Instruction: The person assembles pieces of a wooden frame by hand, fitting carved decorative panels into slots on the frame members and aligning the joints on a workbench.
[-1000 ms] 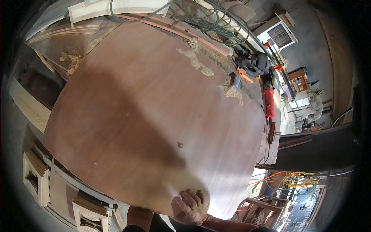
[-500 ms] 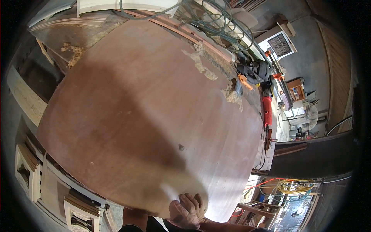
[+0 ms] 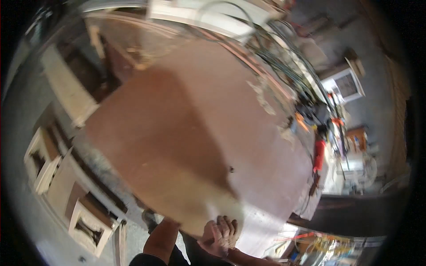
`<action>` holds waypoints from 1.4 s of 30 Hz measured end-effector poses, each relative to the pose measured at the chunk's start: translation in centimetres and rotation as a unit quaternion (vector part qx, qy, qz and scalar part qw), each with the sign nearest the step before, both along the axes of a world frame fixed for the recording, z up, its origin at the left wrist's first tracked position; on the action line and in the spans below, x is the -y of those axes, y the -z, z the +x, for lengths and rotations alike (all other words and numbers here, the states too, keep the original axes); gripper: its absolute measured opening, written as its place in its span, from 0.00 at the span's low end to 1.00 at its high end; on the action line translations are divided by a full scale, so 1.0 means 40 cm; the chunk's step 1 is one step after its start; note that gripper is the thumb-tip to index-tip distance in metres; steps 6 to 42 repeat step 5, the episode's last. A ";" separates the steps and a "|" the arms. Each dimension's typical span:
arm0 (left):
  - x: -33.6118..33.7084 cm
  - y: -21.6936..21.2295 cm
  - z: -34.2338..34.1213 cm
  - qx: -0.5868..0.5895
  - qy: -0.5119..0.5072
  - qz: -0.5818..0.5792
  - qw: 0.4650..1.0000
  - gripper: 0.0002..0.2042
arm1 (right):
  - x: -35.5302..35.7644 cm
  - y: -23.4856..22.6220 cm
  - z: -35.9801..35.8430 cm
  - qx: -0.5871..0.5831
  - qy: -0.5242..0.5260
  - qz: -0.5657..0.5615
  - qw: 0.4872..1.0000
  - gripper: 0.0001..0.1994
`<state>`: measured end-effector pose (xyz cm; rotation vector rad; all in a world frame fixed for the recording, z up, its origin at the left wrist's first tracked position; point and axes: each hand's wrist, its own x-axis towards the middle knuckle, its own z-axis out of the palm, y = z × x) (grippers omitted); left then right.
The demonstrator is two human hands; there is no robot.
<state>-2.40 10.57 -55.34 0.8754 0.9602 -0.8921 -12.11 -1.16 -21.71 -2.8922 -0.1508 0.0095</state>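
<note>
Wood board: brown panel, big, flat, lying on our worktop.
Feel: we think stiff and heavy.
Hold: near edge.
Hands: right hand with fingers curled on that edge; left hand hidden.

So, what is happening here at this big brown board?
A person stands at the near edge of a large reddish-brown wooden panel that lies flat on a workbench. Both hands are pressed together on that near edge, one over the other; the blur hides which hand is on top and whether they hold anything. At the far right side lie a red power tool and a tangle of cables. Pale wooden frames stand on the floor at left.
</note>
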 end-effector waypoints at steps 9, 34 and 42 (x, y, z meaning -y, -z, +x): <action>-0.348 -0.179 -0.402 -0.082 -0.113 0.076 0.987 0.09 | -0.012 0.033 -0.044 0.055 -0.059 0.003 0.997 0.48; -0.348 -0.179 -0.402 -0.082 -0.113 0.076 0.987 0.09 | -0.012 0.033 -0.044 0.055 -0.059 0.003 0.997 0.48; -0.348 -0.179 -0.402 -0.082 -0.113 0.076 0.987 0.09 | -0.012 0.033 -0.044 0.055 -0.059 0.003 0.997 0.48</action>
